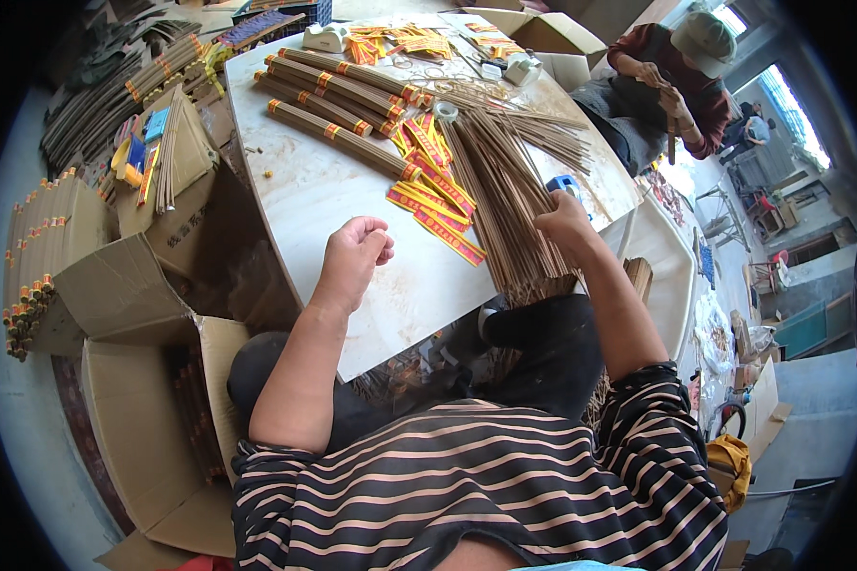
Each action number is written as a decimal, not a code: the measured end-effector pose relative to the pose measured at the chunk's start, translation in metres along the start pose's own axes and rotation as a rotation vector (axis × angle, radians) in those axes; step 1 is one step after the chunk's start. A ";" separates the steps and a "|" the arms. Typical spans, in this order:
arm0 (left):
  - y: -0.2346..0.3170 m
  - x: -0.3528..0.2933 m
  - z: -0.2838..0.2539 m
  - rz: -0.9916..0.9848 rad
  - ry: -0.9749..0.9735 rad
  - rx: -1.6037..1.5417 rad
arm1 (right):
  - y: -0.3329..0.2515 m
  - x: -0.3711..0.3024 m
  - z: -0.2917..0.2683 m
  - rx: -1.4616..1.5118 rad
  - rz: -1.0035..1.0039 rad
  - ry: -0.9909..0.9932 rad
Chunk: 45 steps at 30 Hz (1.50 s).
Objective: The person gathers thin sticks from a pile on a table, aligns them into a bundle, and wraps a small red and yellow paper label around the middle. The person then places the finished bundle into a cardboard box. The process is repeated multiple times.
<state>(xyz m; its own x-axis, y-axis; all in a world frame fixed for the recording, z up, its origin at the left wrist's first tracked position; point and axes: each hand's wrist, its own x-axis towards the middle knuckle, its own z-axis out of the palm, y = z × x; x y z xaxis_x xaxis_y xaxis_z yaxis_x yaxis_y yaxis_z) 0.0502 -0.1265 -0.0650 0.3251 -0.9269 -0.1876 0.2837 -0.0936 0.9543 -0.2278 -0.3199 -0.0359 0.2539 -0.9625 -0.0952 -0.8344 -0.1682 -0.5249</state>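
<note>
A loose pile of thin brown incense sticks (pixel 505 190) fans across the white tabletop in front of me. My right hand (pixel 564 225) is closed on sticks at the pile's right edge; its fingertips are partly hidden. Just beyond it stands a blue tape dispenser (pixel 566 186). My left hand (pixel 354 255) hovers over the near left of the table, fingers curled inward, and any small thing inside is hidden. Red and yellow paper bands (pixel 438 205) lie between the hands. Past them, several banded incense bundles (pixel 338 95) lie side by side, with one bundle (pixel 338 138) nearest me.
An open cardboard box (pixel 143 419) stands on the floor at my left, beside a stack of bundles (pixel 43 252). Another carton (pixel 552 43) sits beyond the table (pixel 390 328). A co-worker in a cap (pixel 705 48) sits at the far right, hands raised.
</note>
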 end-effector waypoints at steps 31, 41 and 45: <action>-0.011 0.001 0.009 -0.051 -0.028 0.035 | -0.029 0.036 0.005 0.690 0.100 -0.074; -0.012 0.004 0.010 -0.066 -0.060 0.050 | -0.022 0.058 0.018 0.875 0.193 -0.251; -0.012 0.005 0.012 -0.067 -0.064 0.050 | -0.029 0.062 0.017 0.943 0.179 -0.420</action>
<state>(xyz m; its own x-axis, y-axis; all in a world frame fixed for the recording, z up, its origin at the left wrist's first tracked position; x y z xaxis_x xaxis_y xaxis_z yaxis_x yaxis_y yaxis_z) 0.0373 -0.1345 -0.0742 0.2477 -0.9392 -0.2377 0.2569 -0.1729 0.9509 -0.1798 -0.3710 -0.0406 0.4649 -0.7752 -0.4277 -0.2024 0.3773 -0.9037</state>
